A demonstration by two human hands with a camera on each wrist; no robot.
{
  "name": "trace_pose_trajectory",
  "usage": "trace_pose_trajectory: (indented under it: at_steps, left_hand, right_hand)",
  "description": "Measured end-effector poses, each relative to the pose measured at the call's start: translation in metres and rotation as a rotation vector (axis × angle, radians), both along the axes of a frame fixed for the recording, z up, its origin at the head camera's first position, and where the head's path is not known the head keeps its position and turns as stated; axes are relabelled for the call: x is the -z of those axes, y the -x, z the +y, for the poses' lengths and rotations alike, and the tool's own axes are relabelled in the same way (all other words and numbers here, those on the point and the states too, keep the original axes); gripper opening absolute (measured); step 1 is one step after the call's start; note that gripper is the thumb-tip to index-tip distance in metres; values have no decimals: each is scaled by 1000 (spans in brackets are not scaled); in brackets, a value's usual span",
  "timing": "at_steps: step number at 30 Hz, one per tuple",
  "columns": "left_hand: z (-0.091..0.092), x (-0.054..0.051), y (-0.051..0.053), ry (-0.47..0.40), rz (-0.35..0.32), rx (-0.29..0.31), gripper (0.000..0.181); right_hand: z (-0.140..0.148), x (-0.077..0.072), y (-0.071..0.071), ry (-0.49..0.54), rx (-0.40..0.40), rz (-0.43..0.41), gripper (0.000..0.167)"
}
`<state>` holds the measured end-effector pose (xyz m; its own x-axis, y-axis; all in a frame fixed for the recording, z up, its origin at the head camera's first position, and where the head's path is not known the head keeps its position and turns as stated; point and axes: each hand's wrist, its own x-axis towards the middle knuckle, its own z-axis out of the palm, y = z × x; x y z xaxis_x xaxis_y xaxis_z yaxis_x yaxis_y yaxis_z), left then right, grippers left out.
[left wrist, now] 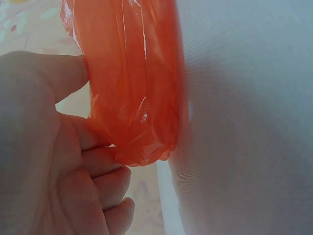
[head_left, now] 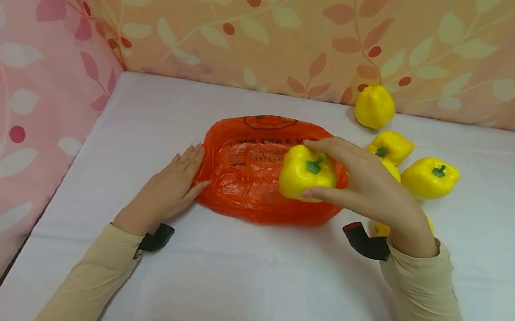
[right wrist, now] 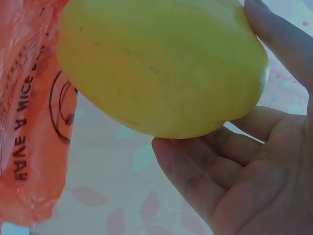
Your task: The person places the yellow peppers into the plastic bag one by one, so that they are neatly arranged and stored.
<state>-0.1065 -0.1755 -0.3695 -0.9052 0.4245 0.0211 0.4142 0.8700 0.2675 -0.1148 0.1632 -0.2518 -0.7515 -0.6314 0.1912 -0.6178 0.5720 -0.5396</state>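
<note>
A red plastic bag (head_left: 242, 209) with black print lies spread open on the white table. At its left end, my left hand (head_left: 164, 187) rests its fairly straight fingers and thumb against the outside; the left wrist view shows thumb and fingertips touching the bag (left wrist: 132, 83). My right hand (head_left: 373, 189) holds a yellow bell pepper (head_left: 300, 178) with a green stem between thumb and fingers, over the bag's right part. Up close in the right wrist view, the pepper (right wrist: 161, 73) appears beside the printed bag (right wrist: 36, 147), with the right hand's fingers (right wrist: 190, 181) against it.
Several more yellow peppers lie to the right: one at the back (head_left: 375, 107), one in front of it (head_left: 390, 146), another further right (head_left: 429, 178), and others partly hidden by the right hand and wrist. Patterned cloth walls (head_left: 272, 35) border the table (head_left: 234, 285).
</note>
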Motion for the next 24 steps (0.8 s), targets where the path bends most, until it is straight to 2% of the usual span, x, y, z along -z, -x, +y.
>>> trace_pose_trajectory:
  at_steps: [12,24]
  left_hand:
    - [1,-2,0,10,-17,-11,71]
    - [0,-2,0,12,-40,-26,71]
  right_hand:
    - [-24,2,13,28,-36,5,66]
    - [-50,-5,29,23,-51,-21,66]
